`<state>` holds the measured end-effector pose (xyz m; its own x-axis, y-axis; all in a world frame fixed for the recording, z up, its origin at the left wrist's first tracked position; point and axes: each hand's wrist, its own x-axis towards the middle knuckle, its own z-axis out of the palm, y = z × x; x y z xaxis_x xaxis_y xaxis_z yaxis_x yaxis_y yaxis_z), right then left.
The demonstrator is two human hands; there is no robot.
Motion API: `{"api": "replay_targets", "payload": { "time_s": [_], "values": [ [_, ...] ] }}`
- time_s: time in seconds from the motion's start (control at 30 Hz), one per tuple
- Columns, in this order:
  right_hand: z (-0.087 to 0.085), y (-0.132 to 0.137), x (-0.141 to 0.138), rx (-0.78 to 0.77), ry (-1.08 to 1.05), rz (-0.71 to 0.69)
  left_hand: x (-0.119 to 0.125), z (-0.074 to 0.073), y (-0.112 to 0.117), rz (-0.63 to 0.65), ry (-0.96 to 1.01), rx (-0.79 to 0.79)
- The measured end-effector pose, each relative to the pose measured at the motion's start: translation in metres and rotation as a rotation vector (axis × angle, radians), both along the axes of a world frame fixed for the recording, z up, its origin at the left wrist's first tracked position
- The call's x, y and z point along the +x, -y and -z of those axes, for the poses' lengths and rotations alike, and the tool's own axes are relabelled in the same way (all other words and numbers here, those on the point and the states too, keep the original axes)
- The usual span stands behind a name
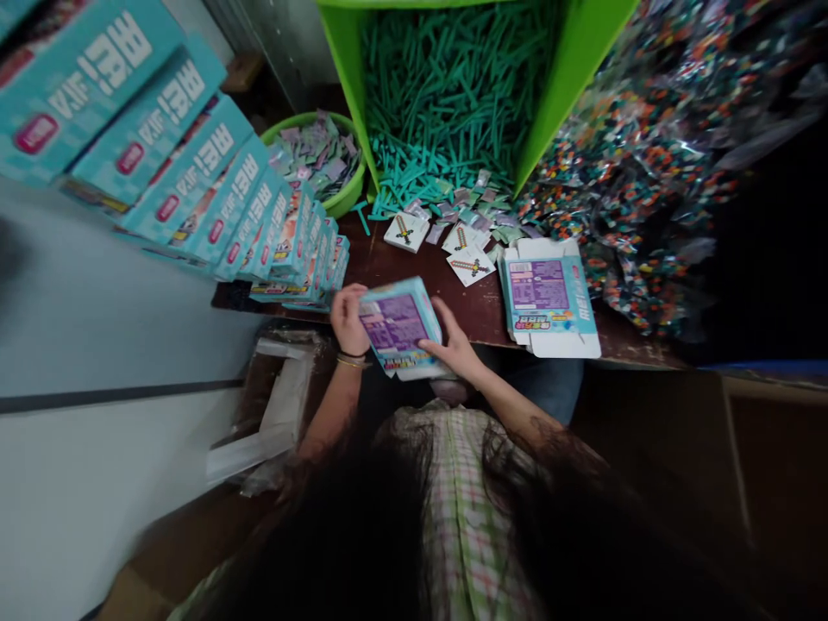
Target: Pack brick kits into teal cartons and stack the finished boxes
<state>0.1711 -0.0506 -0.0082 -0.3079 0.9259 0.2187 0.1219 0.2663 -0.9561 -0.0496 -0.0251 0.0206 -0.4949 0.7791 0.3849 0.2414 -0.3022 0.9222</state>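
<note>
Between my two hands is a teal and purple cardboard box (394, 323), tilted, with a white flap showing at its near end. My left hand (350, 319) grips its left side, partly hidden behind the box. Along the right edge my right hand (451, 342) holds on, thumb resting on the purple panel. To the right, a flattened box (549, 293) of the same print lies on the brown table (475, 317) with white flaps out. White cards (471, 265) with a pixelated sword picture lie beyond my hands.
Teal boxes (223, 194) stand in a tall stack at left. A green bin (345, 78) of teal plastic sticks (453, 95) opens toward me, beside a green basket (349, 200) of small packets (316, 155). Bags of colourful pieces (634, 172) pile up at right.
</note>
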Motion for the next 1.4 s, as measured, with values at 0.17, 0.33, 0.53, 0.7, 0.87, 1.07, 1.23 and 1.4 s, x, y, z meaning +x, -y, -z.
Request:
{"api": "replay_targets", "payload": {
  "time_s": [0.17,0.33,0.53,0.7,0.87,1.07,1.23,1.4],
  "values": [
    [-0.039,-0.013,0.003,0.293,0.315,0.093,-0.012,-0.026,-0.034,-0.034,0.056,0.096],
    [-0.019,-0.012,-0.007,0.390,0.668,-0.028,0.002,0.000,-0.015,-0.189,-0.248,0.020],
    [0.029,-0.010,0.027,0.181,0.457,0.223,0.041,0.056,0.027,0.387,-1.031,-0.181],
    [0.051,-0.013,0.046,-0.403,-0.064,0.169,0.041,0.080,0.049,0.402,-1.240,-0.159],
    [0.030,0.002,0.025,-0.302,-0.132,0.241,0.058,0.073,0.049,0.323,-1.191,-0.087],
    [-0.020,-0.001,0.016,-0.048,0.122,0.104,0.079,0.045,0.038,0.189,-1.127,-0.171],
    [-0.020,-0.049,0.029,0.013,0.213,-0.114,0.059,0.040,0.027,0.193,-1.091,-0.195],
    [0.011,-0.105,0.039,0.184,0.681,0.246,0.053,0.051,0.010,0.122,-1.105,-0.286]
  ]
}}
